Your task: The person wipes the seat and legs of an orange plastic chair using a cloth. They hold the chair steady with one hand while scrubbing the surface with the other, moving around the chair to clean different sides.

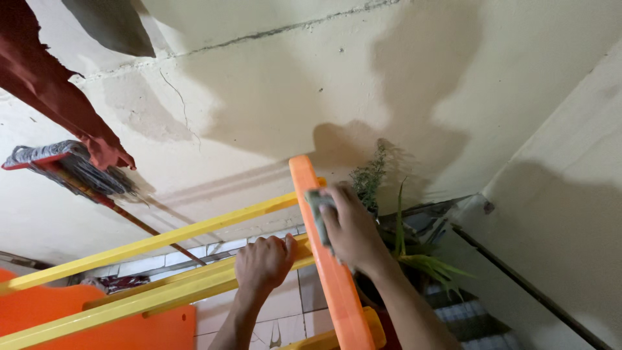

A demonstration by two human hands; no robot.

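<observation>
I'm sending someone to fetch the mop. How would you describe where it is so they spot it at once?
Look at the big cream wall, towards its left side. Below the hanging red cloth leans the mop, its brown handle running down behind the yellow rails. Its shaggy grey strands and red head set it apart from the smooth plastic bars.

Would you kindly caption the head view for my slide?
Left hand grips yellow rail; right hand presses grey cloth on orange upright.
</observation>
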